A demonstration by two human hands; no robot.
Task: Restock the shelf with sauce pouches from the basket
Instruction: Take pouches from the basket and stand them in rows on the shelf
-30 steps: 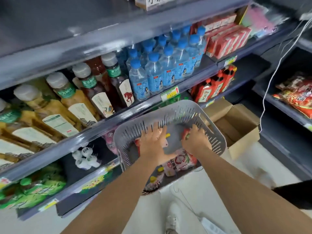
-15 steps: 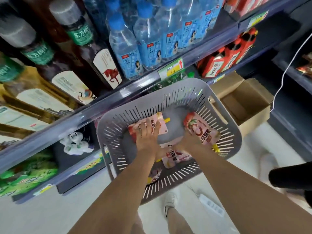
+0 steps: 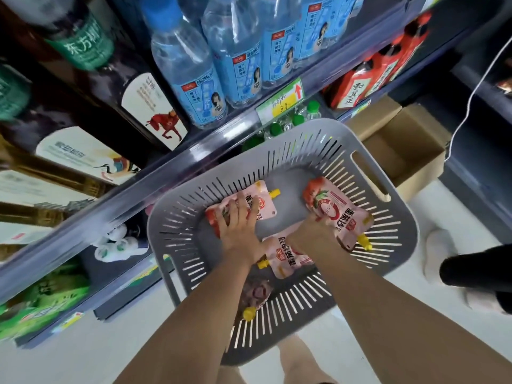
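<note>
Two bare forearms reached up from the bottom edge into the grey slotted basket (image 3: 401, 236). Nearest me, a fourth pouch (image 3: 256, 293) lay on the basket floor, partly under the left forearm, its yellow cap toward me. Just past it, a middle pouch (image 3: 288, 259) lay flat between the two wrists.

The left hand (image 3: 239, 225) lay on top of the left pouch (image 3: 263, 203), fingers (image 3: 235, 209) apart and laid over it. I read that as pressing, not gripping. That pouch's yellow spout pointed right.

The right hand (image 3: 310, 234) held the right pouch (image 3: 340, 214) by its near edge, fingers clamped on it and mostly hidden beneath. The pouch sat tilted near the basket's right wall, yellow spout low at the right. All four pouches I logged were inside the basket.

Beyond the far rim were green-capped bottles (image 3: 291, 120), then the shelf (image 3: 166, 173) front rail with a yellow-green price tag (image 3: 279, 99). Above the rail stood blue-capped water bottles (image 3: 188, 79), with dark tea bottles (image 3: 133, 87) to their left. Red bottles (image 3: 360, 81) stood further right. An open cardboard box (image 3: 410, 145) sat just beside the basket's right end, and a white cord (image 3: 476, 79) hung at far right.
</note>
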